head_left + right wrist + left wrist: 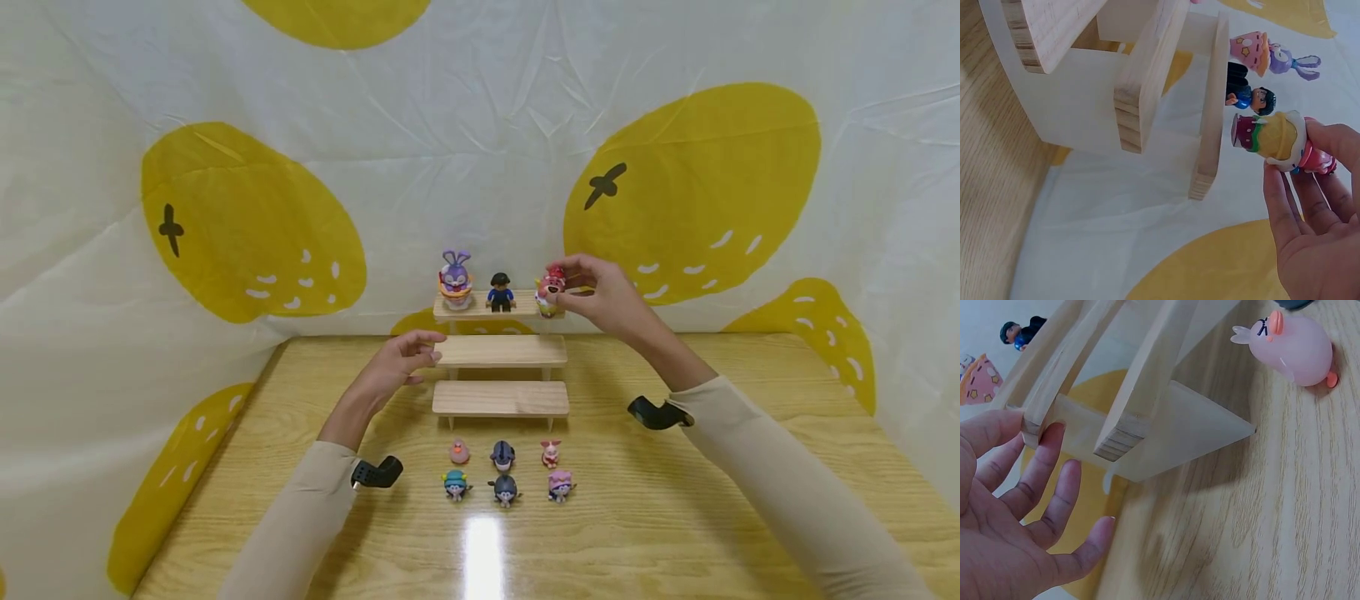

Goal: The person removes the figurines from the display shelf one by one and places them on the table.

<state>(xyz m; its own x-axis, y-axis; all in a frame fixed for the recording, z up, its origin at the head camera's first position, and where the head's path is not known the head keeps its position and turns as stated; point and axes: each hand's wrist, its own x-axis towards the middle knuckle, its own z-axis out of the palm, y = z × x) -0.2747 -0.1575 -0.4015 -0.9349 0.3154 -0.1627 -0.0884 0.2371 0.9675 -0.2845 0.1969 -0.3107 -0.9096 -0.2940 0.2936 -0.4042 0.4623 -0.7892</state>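
Before you the shelf (1066, 94) stood on the table (645, 517), with the cloth (450, 108) behind it. On its top step (526, 302) the rabbit figure (455, 277) was at the left, the human figure (500, 295) in the middle; your right hand (600, 292) held the bear figure (551, 286) at the right end. Your left hand (390, 367) was at the left end of the middle step (498, 351). In front of the lowest step (498, 399), six small figures (505, 490) were in two rows of three.
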